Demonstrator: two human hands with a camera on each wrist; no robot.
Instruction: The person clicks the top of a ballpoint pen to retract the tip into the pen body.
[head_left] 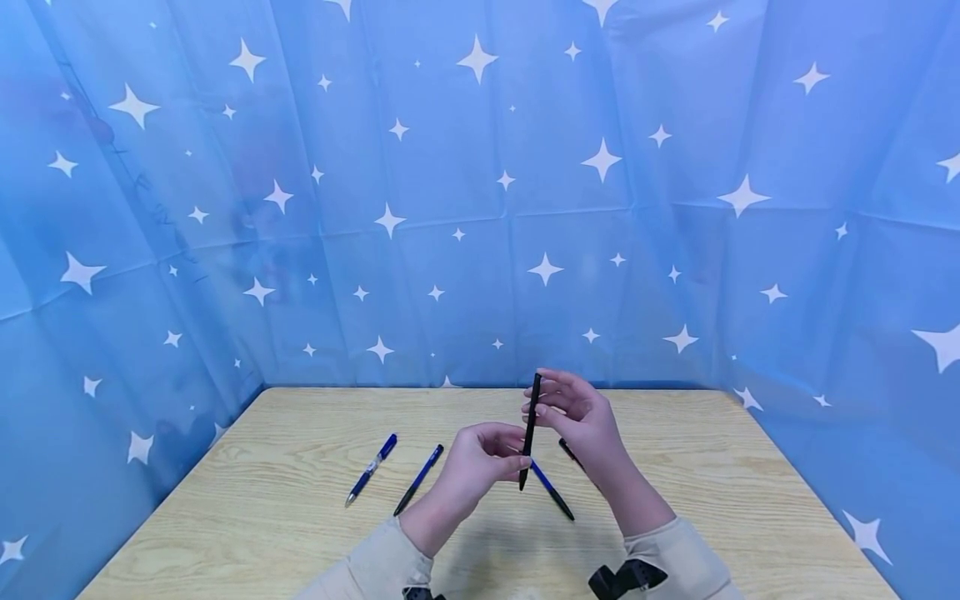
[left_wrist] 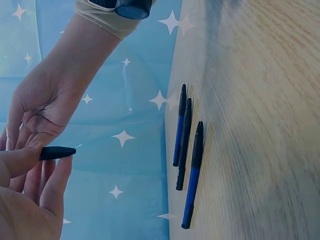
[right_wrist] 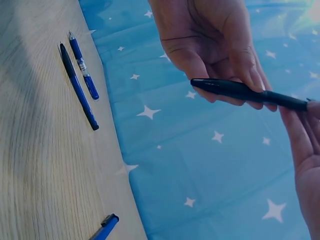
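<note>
A black pen (head_left: 531,425) is held up over the table between both hands, nearly upright, its narrow tip pointing down. My left hand (head_left: 476,462) pinches it low down, between thumb and fingers, just above the tip. Higher up, my right hand (head_left: 585,421) holds the pen's upper end with thumb and fingertips. In the right wrist view the whole black pen (right_wrist: 240,91) spans from hand to hand. Beneath the hands lies a blue pen with a black grip (head_left: 553,493), its upper end hidden by the left hand. Another dark pen (head_left: 567,450) is partly covered by the right wrist.
Left of the hands, a blue pen with a pale band (head_left: 369,473) and a blue-and-black pen (head_left: 420,478) lie side by side on the wooden table (head_left: 247,508). A blue curtain with white stars (head_left: 450,192) hangs behind the table and along both sides.
</note>
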